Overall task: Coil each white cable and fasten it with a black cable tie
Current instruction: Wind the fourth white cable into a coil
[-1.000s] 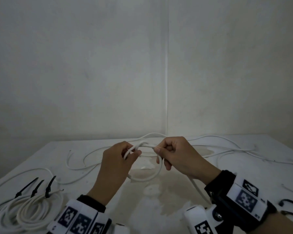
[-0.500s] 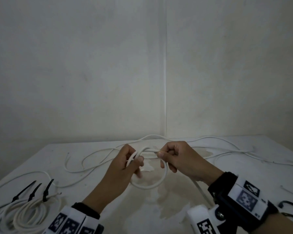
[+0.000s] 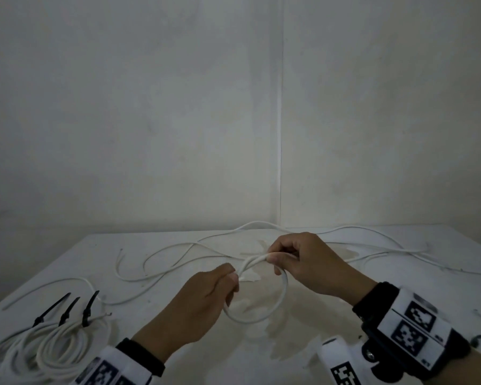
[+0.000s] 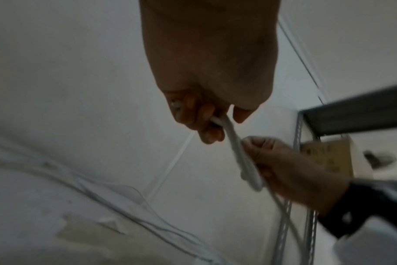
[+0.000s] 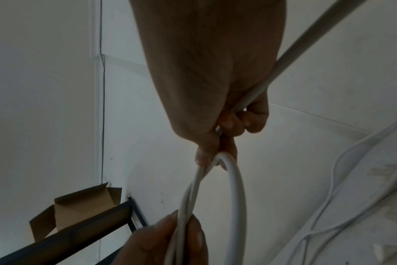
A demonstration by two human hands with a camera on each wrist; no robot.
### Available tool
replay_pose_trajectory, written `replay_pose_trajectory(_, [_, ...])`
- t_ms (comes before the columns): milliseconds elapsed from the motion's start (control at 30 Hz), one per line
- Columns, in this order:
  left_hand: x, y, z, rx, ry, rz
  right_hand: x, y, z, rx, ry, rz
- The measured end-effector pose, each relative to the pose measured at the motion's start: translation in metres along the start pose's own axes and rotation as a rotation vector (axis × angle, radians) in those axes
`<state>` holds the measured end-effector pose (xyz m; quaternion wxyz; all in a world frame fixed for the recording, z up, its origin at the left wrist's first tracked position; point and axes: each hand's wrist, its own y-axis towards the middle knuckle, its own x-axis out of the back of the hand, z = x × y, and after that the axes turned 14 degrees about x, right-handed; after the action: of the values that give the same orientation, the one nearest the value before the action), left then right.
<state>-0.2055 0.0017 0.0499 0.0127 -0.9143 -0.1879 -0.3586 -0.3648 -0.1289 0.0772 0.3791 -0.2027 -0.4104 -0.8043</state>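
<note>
Above table [image 3: 345, 343], both hands pinching white cable [image 3: 282, 298] loop; tied coils [image 3: 59, 348] left, loose cables [image 3: 178, 262] behind.

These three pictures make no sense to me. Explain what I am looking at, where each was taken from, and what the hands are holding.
There is no machine here: a person works with two bare hands and wears cameras. The wide picture comes from a camera on the head, looking down at a white table. The other two come from cameras strapped to each wrist, looking along the hand. The left hand and the right hand both grip one white cable, bent into a loop between them. More loose cables trail across the table behind. At the near left lie finished coils, each fastened with a black cable tie.
</note>
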Motion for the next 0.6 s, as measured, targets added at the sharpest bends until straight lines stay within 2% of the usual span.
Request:
replay_pose_trajectory(133, [0.002,-0.005,-0.007,0.135,-0.211,0.265,0.002,0.000,-0.005,0.012,0.009,-0.016])
replay_pose_trajectory(200, [0.002,-0.006,-0.009,0.128,-0.203,0.310,0.002,-0.001,-0.008,0.002,0.024,-0.009])
replay_pose_trajectory(267, [0.000,-0.005,-0.009,0.118,-0.189,0.302,0.000,-0.001,-0.011,-0.014,0.046,-0.012])
replay_pose_trajectory(333, [-0.004,-0.004,-0.010,0.131,-0.253,0.240,-0.001,0.002,-0.012,-0.019,0.064,-0.047])
replay_pose_trajectory(433, [-0.010,-0.002,-0.009,0.174,-0.466,0.145,-0.001,0.007,-0.014,-0.030,0.110,-0.082])
replay_pose_trajectory(600, [-0.004,0.005,-0.007,0.204,-0.744,0.063,0.001,0.008,-0.019,-0.024,0.070,-0.088])
